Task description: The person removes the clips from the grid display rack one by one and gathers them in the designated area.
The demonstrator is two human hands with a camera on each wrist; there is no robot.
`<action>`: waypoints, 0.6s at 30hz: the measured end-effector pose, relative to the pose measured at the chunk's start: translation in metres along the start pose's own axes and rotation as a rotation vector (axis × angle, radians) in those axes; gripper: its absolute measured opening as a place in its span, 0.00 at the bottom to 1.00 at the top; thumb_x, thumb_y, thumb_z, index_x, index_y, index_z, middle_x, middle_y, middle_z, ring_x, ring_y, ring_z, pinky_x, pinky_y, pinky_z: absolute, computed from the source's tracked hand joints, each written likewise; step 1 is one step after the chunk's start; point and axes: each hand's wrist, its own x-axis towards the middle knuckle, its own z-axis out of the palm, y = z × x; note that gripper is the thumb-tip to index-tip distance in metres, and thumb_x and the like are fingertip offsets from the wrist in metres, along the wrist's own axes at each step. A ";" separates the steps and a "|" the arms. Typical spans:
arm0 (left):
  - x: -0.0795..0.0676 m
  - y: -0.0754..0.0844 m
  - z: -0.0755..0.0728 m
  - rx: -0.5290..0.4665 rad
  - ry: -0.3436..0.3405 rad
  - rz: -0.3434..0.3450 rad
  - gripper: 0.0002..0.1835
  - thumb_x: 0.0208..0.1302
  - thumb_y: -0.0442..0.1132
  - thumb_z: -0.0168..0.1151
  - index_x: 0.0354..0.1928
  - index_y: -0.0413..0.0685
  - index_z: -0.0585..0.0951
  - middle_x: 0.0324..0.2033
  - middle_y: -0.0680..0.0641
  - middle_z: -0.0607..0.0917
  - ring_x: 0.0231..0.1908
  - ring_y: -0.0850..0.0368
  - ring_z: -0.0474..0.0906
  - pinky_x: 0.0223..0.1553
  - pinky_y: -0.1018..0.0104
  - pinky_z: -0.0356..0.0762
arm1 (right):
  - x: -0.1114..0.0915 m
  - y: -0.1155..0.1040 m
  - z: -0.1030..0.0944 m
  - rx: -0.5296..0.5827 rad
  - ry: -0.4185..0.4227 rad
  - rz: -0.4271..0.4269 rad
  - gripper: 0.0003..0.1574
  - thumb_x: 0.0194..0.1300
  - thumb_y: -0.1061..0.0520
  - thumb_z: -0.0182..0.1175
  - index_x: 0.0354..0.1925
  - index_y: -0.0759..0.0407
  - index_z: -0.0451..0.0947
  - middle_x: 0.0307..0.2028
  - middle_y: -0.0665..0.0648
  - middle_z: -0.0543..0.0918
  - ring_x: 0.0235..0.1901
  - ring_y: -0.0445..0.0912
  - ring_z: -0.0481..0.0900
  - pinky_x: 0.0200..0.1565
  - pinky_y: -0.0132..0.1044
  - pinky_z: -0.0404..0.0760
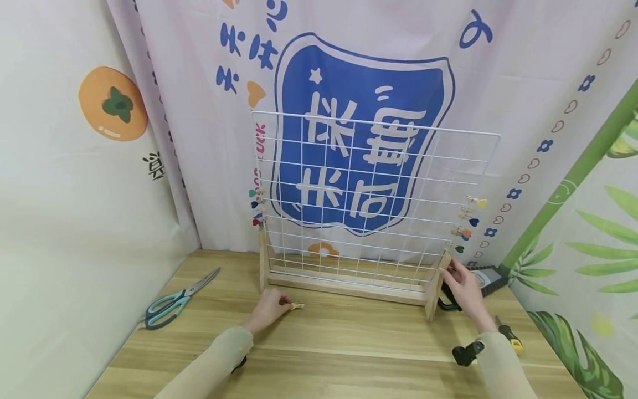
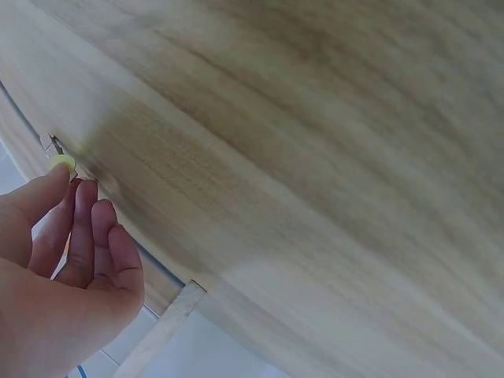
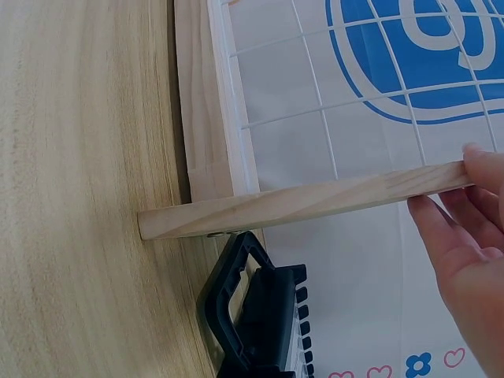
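Left hand (image 1: 270, 308) pinches mini clothespin (image 1: 298, 306); right hand (image 1: 463, 288) pinches wooden upright (image 3: 307, 201).
Steadying there should stop the wire grid (image 1: 348, 170) rocking.

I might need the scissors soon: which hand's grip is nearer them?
Left. The left hand is right of the scissors, its grip on a small clip; the right hand is much farther right, its grip on a wooden end post.

Left hand (image 2: 83, 264) pinches small yellow-topped clip (image 2: 62, 163) between thumb and fingertips. Wood-grain worktop (image 2: 276, 157) fills most of left wrist view; clip-worktop contact unclear. Pale wooden upright (image 2: 164, 329) near the hand.
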 end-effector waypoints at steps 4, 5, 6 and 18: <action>0.000 0.001 0.000 -0.005 0.000 -0.011 0.03 0.53 0.27 0.71 0.30 0.36 0.86 0.28 0.43 0.89 0.28 0.56 0.83 0.31 0.68 0.83 | 0.000 -0.001 0.000 0.002 -0.009 0.007 0.39 0.78 0.50 0.49 0.74 0.71 0.51 0.68 0.78 0.64 0.66 0.70 0.67 0.44 0.04 0.64; 0.000 0.000 -0.001 -0.010 -0.002 -0.016 0.02 0.53 0.27 0.71 0.30 0.37 0.86 0.28 0.43 0.89 0.28 0.56 0.83 0.32 0.68 0.83 | 0.000 -0.002 0.000 0.003 -0.011 0.008 0.40 0.78 0.50 0.49 0.74 0.71 0.51 0.69 0.79 0.64 0.66 0.70 0.67 0.44 0.04 0.63; 0.000 0.000 -0.001 -0.015 -0.005 -0.021 0.02 0.54 0.27 0.70 0.31 0.37 0.87 0.28 0.42 0.89 0.28 0.56 0.84 0.32 0.68 0.83 | 0.000 -0.001 0.000 0.004 -0.013 0.009 0.40 0.78 0.49 0.49 0.74 0.71 0.50 0.69 0.79 0.63 0.66 0.70 0.67 0.44 0.04 0.63; 0.011 0.004 -0.050 -0.120 0.090 -0.035 0.05 0.59 0.30 0.68 0.38 0.36 0.86 0.33 0.40 0.90 0.31 0.54 0.84 0.33 0.69 0.83 | 0.000 0.002 0.000 0.003 -0.003 0.018 0.40 0.77 0.48 0.49 0.75 0.69 0.50 0.68 0.78 0.65 0.66 0.69 0.67 0.44 0.04 0.63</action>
